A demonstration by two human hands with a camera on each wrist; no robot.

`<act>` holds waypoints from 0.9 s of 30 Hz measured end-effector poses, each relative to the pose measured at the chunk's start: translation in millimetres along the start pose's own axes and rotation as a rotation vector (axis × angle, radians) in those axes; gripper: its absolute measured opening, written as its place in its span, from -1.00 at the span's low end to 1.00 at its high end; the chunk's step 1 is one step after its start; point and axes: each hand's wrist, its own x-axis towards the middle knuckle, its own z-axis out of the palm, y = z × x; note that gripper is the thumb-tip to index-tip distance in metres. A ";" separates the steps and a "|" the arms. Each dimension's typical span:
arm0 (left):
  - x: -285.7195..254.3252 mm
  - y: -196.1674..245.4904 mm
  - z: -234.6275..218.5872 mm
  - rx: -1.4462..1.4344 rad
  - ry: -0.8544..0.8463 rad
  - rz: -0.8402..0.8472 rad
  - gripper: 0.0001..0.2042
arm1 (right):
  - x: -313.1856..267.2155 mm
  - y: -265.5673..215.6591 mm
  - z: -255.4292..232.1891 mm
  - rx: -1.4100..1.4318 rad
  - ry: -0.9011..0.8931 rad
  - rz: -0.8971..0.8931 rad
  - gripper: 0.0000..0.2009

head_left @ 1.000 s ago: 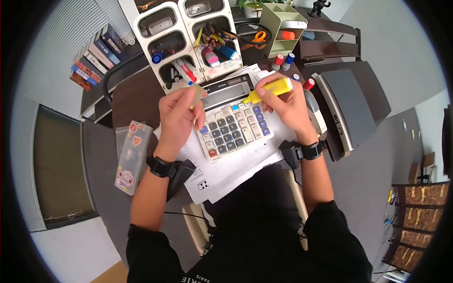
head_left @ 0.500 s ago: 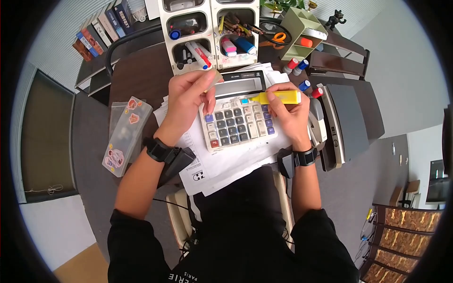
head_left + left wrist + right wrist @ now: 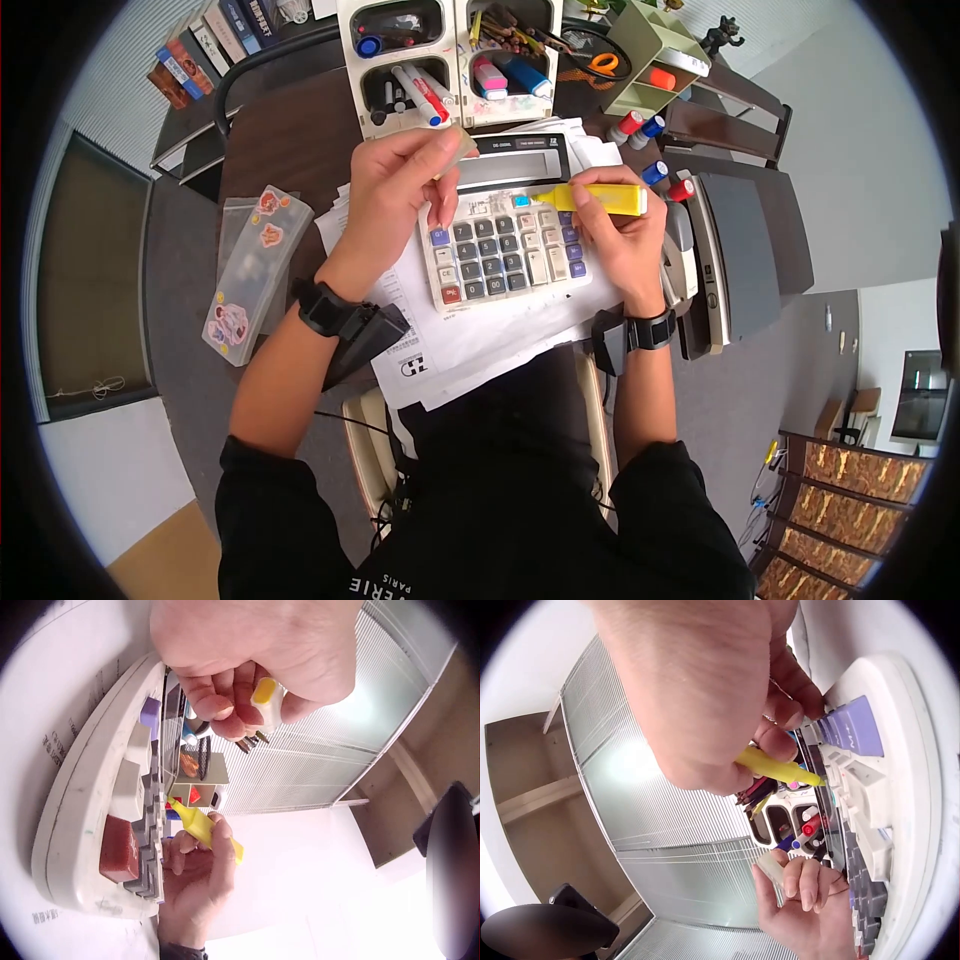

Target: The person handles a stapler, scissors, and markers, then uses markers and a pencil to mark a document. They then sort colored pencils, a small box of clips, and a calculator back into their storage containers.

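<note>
In the head view my right hand (image 3: 630, 245) grips an uncapped yellow highlighter (image 3: 615, 199). Its tip points left, close over the upper keys of a white desk calculator (image 3: 440, 305), beside a small bright blue patch (image 3: 521, 201). My left hand (image 3: 390, 205) pinches a small pale cap (image 3: 268, 705) with a yellow end between thumb and fingers, above the calculator's upper left. The right wrist view shows the highlighter (image 3: 780, 768) angled down at the keys, its barrel partly hidden by my hand. Smudges mark the calculator's face around the blue patch.
Papers (image 3: 480, 360) lie under the calculator. At the back stands a white organizer (image 3: 453, 75) with pens and markers. A clear sticker-covered case (image 3: 250, 275) lies left. Right are red- and blue-capped bottles (image 3: 683, 190), a telephone (image 3: 680, 250) and a grey machine (image 3: 745, 260).
The head view has shifted. The highlighter has turned from slanted to nearly level, its tip staying beside the blue patch. My left hand keeps the cap in nearly the same pose.
</note>
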 end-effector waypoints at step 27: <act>0.0 -0.3 0.5 -0.046 0.010 0.020 -0.60 | 3.5 7.3 0.2 -0.056 0.031 -0.047 -0.89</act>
